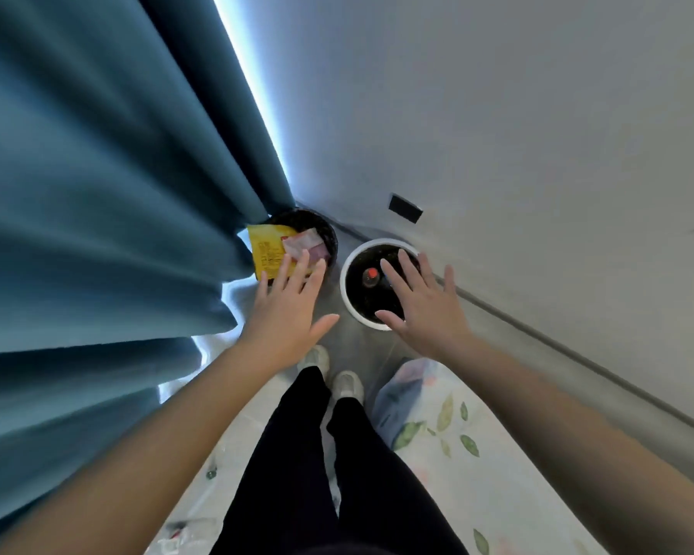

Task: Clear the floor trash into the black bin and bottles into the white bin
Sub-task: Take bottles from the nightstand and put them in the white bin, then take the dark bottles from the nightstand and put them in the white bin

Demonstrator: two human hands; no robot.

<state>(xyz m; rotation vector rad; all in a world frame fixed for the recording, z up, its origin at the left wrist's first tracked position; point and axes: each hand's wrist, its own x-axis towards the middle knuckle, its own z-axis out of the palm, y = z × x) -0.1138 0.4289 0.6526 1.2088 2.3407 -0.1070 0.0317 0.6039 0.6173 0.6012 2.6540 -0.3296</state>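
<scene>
Hovering over the two bins, the left hand (285, 310) and right hand (421, 310) are spread flat with straight fingers, holding nothing. A bottle (371, 276) with a red cap sits inside the white bin (349, 298). A yellow wrapper (267, 250) and a pink wrapper (301, 244) lie on top of the black bin (325, 230), by the blue curtain (117, 194). My read: the yellow one pokes past the rim, so pressing it down would seat it properly. Its print is too blurred to read, and no brand shows on the bottle.
</scene>
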